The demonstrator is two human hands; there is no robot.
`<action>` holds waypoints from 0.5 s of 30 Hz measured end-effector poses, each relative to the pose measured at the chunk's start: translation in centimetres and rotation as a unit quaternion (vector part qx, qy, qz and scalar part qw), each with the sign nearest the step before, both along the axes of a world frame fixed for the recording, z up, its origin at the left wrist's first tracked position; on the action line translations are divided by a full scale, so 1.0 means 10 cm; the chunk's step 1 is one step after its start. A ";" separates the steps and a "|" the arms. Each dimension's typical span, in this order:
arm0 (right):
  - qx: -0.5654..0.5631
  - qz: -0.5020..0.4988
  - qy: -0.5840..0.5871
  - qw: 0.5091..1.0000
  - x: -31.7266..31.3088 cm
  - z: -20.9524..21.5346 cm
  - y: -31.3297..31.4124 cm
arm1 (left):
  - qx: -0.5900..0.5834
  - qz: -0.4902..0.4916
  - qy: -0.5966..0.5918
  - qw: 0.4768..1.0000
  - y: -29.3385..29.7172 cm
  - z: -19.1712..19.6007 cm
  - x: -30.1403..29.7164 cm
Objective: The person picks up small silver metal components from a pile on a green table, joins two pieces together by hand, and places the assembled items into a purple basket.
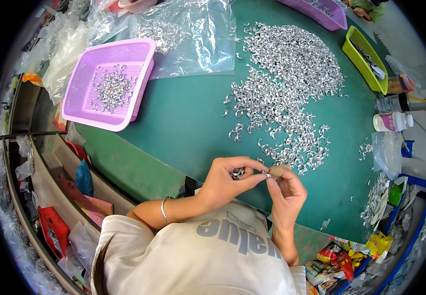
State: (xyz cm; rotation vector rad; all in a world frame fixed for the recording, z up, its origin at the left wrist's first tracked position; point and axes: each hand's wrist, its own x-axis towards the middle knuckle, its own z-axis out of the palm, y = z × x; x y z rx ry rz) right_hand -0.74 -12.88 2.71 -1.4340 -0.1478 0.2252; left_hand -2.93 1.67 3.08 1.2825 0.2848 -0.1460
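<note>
- Pinching a small curved metal piece (268,175) between thumbs and forefingers of left hand (225,179) and right hand (288,191), above the green tabletop (183,123) near its edge.
- Running roughly sideways along its long axis; too small to tell tip direction.
- Cupping shiny crescent-shaped pieces (237,173) in the left palm.
- Facing a glittering heap (291,73).

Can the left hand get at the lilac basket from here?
Probably yes, with a stretch: only green tabletop shows between the left hand and the basket, though small metal pieces occupy that hand.
</note>
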 end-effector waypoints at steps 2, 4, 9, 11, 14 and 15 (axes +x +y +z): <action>0.029 -0.007 0.026 0.999 -0.05 0.03 -0.02 | 0.022 0.003 -0.020 1.000 -0.03 0.03 -0.05; 0.059 -0.005 0.060 0.996 -0.09 0.06 -0.03 | 0.025 0.000 -0.034 0.999 -0.04 0.05 -0.11; 0.170 0.041 0.200 0.964 -0.18 0.03 -0.08 | -0.159 -0.066 0.073 0.982 -0.04 0.03 -0.14; 0.166 0.047 0.193 0.966 -0.20 -0.06 -0.10 | -0.319 -0.106 0.168 0.927 0.03 -0.02 -0.15; 0.105 0.039 0.161 0.981 -0.20 -0.14 -0.10 | -0.354 -0.120 0.202 0.905 0.05 -0.13 -0.17; 0.077 0.034 0.147 0.986 -0.18 -0.16 -0.10 | -0.391 -0.103 0.210 0.890 0.05 -0.17 -0.18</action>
